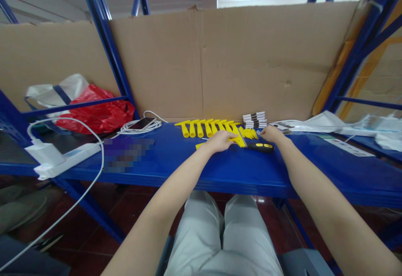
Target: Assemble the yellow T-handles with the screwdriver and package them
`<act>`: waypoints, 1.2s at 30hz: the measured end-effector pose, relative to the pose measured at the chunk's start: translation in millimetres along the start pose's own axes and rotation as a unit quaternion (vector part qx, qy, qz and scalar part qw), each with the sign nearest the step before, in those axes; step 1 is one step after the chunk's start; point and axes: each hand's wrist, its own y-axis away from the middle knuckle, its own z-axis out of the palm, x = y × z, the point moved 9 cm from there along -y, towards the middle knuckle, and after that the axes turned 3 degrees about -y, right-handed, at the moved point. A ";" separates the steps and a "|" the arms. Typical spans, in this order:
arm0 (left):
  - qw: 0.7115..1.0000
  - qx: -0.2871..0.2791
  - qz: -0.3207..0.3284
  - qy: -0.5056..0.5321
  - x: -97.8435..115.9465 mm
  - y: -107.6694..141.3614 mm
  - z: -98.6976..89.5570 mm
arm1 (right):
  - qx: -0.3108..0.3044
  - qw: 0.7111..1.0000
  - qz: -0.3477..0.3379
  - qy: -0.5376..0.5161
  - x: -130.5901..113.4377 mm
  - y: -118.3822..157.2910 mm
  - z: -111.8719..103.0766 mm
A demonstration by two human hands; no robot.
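Observation:
On the blue shelf point(220, 167) lies a row of several yellow plastic handles point(204, 127). My left hand point(220, 140) rests palm down on a yellow piece point(238, 140) in front of that row, fingers pressing it to the shelf. My right hand point(271, 133) is curled close to the shelf beside a black and yellow tool point(263, 146), its fingertips near small yellow parts point(249, 133). What the right hand grips is too small to tell. A stack of small black and white pieces point(255, 119) stands just behind.
A cardboard wall point(251, 58) backs the shelf. At left lie a phone on a coiled white cable point(143, 124), a white power strip point(63, 158), and a red plastic bag point(97, 112). White bags and papers point(329, 123) lie at right. Blue rack posts point(106, 45) stand on both sides.

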 end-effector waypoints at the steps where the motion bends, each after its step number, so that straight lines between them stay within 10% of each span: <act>1: 1.000 -0.001 -0.003 0.001 0.4 0.4 -0.2 | 0.000 1.000 0.001 0.001 0.6 -0.4 0.5; 36: 0.999 -0.012 0.019 -0.031 6.7 1.7 3.7 | -0.054 0.998 -0.018 -0.015 5.9 -6.1 13.6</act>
